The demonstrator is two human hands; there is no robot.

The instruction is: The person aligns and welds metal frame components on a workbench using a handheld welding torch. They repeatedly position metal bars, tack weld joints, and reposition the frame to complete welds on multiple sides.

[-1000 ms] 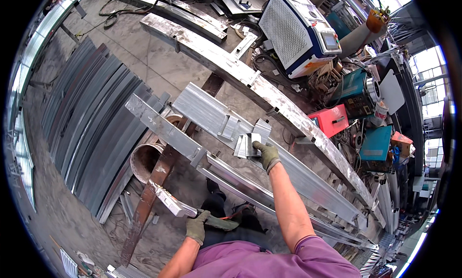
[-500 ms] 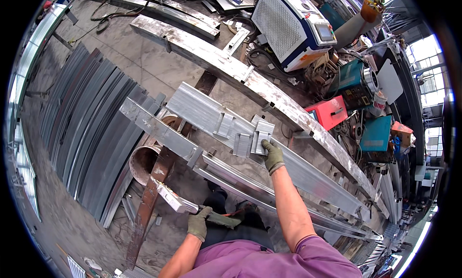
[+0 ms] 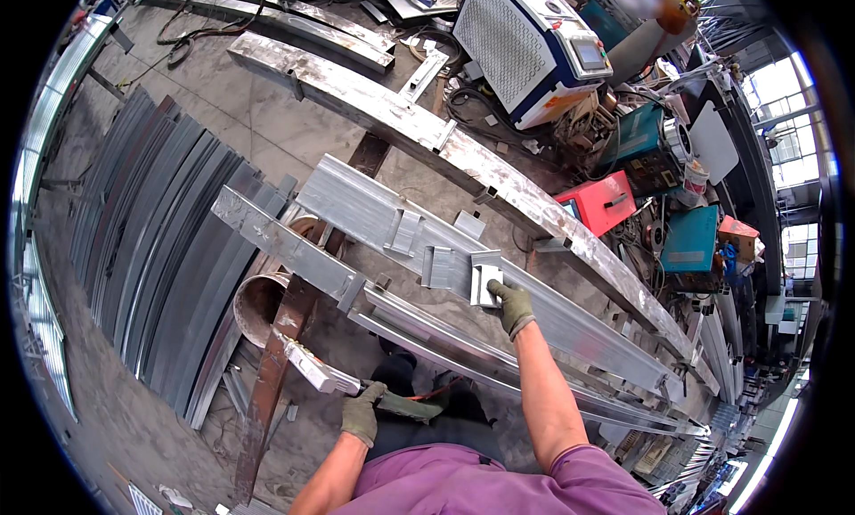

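My right hand [image 3: 512, 308], in a green work glove, grips the near end of a short bent metal bracket [image 3: 484, 282]. That bracket stands over a long wide galvanized steel channel [image 3: 352, 199]. To its left a second bracket [image 3: 436, 267] and a third bracket [image 3: 403, 232] rest on the channel, and a small flat plate [image 3: 469, 224] lies by its far edge. My gloved left hand [image 3: 361, 415] is closed round a white and silver welding gun [image 3: 312, 368], low in front of me. A dark green sleeved cable [image 3: 408, 409] trails from the gun across my legs.
Nearer me runs a narrower metal beam [image 3: 285, 246] on a rusty support [image 3: 272, 381], beside an open pipe [image 3: 256, 308]. Stacked steel profiles [image 3: 169, 248] fill the left. Beyond the channel lie a long square beam [image 3: 374, 101], a white and blue machine cabinet [image 3: 512, 47] and a red box [image 3: 598, 203].
My right hand has drawn the bracket slightly toward me and tilted it, uncovering the small plate behind. My left hand keeps its hold on the gun. The view has shifted a little.
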